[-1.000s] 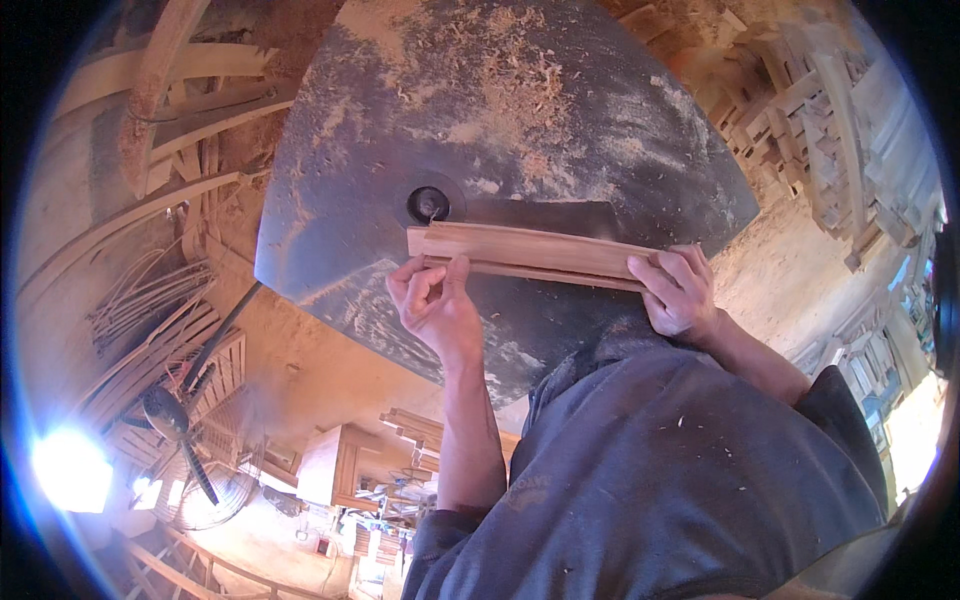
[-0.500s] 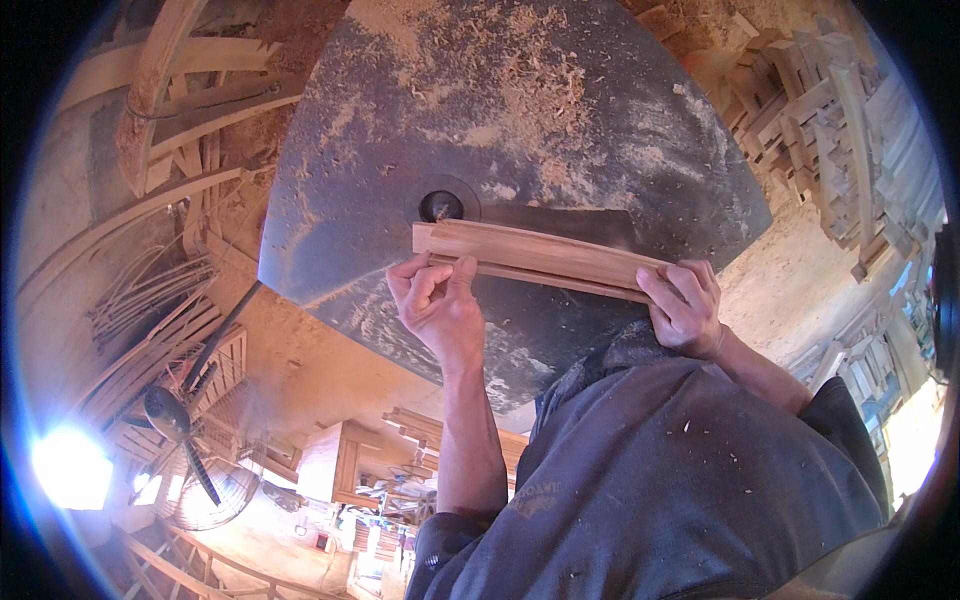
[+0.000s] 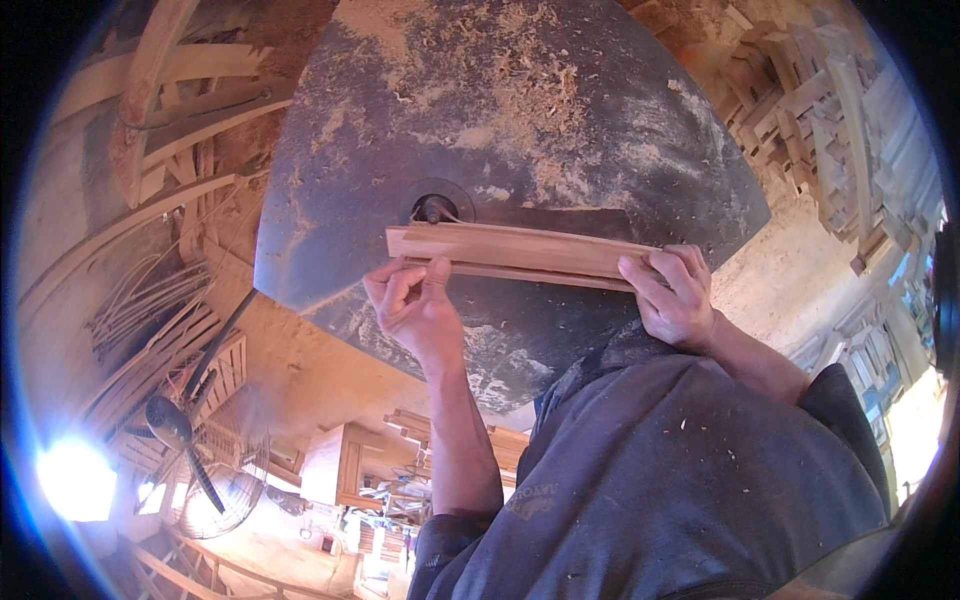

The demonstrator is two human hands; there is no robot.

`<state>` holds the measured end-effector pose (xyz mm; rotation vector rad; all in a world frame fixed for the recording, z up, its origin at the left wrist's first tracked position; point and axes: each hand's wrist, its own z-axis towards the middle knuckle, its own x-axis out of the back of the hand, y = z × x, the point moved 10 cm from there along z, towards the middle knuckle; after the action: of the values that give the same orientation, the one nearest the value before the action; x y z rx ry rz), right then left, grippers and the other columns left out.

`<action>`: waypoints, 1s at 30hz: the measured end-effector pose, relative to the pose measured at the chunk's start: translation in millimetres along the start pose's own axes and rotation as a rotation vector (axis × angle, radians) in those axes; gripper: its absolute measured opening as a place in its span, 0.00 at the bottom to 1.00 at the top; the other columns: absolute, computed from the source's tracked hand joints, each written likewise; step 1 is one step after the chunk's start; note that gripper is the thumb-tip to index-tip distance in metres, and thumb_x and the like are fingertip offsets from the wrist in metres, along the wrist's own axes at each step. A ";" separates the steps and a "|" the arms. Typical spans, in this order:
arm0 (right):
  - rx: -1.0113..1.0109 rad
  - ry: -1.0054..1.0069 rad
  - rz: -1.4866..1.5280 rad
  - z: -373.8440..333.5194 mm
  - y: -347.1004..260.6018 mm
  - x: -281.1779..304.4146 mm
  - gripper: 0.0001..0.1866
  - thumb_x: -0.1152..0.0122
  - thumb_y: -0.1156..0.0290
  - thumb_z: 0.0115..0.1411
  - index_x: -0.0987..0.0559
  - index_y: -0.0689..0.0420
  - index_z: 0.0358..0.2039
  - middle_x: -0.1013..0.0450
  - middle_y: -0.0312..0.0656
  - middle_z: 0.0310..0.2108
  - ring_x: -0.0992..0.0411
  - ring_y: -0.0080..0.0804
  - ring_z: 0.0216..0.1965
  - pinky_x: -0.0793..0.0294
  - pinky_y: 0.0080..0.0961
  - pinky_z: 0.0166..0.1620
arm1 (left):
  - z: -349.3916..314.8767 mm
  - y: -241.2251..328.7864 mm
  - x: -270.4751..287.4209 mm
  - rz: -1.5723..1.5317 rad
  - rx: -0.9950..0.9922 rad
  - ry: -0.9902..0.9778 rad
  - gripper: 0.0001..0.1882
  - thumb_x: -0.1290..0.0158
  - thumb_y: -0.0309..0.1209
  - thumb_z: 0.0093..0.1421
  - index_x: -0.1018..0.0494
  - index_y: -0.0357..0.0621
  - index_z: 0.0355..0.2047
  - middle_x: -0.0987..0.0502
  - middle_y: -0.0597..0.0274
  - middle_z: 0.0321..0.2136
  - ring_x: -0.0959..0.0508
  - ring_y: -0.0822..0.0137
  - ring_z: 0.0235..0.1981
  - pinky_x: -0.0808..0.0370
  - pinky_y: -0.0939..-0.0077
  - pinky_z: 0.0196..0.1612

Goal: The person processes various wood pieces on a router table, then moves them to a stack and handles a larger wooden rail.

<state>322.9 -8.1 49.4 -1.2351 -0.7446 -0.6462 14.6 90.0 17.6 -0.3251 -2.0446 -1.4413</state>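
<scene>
A short wooden strip (image 3: 520, 250) with a groove along its near side lies across the dark metal machine table (image 3: 340, 180). Its far edge, toward the left end, meets the round opening where the cutter spindle (image 3: 434, 208) stands. My left hand (image 3: 420, 310) pinches the strip near its left end, thumb and fingers at the near edge. Around the right end my right hand (image 3: 675, 295) is closed, thumb on the near side and fingers over the top. Both hands are a short way from the spindle.
Wood shavings (image 3: 530, 90) and dust cover the table's far part. Stacked wooden pieces (image 3: 820, 130) stand at the right, curved wooden parts (image 3: 150, 200) at the left. A caged fan (image 3: 215, 490) stands at the lower left, and a wooden cabinet (image 3: 335, 465) is behind it.
Both hands have slid the strip a little to the left along the spindle, so more of its left end now reaches past the opening. The grips look the same.
</scene>
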 end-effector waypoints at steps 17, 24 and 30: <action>0.107 -0.054 0.037 63.6 -33.0 -44.9 0.33 0.33 0.73 0.38 0.16 0.52 0.52 0.31 0.34 0.35 0.30 0.33 0.37 0.28 0.31 0.39 | 58.3 -30.5 52.9 0.001 -0.008 0.089 0.10 0.32 0.16 0.52 0.23 0.40 0.24 0.27 0.64 0.40 0.28 0.70 0.39 0.28 0.74 0.41; 0.141 -0.062 0.036 85.1 -46.6 -57.9 0.34 0.33 0.72 0.41 0.17 0.52 0.55 0.31 0.34 0.35 0.30 0.32 0.37 0.27 0.32 0.40 | 74.5 -46.4 71.6 -0.045 0.015 0.096 0.10 0.32 0.15 0.51 0.23 0.39 0.24 0.27 0.64 0.39 0.28 0.69 0.41 0.28 0.74 0.43; 0.168 -0.064 0.033 96.0 -54.0 -68.5 0.34 0.34 0.70 0.43 0.18 0.51 0.56 0.30 0.34 0.34 0.29 0.32 0.36 0.29 0.30 0.38 | 82.3 -53.1 84.7 -0.008 -0.005 0.130 0.09 0.33 0.17 0.54 0.23 0.38 0.23 0.25 0.63 0.36 0.27 0.67 0.40 0.29 0.71 0.45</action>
<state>224.9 76.6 42.0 -1.1150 -0.8134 -0.5087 -107.2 133.2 9.9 -0.2194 -1.9398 -1.4346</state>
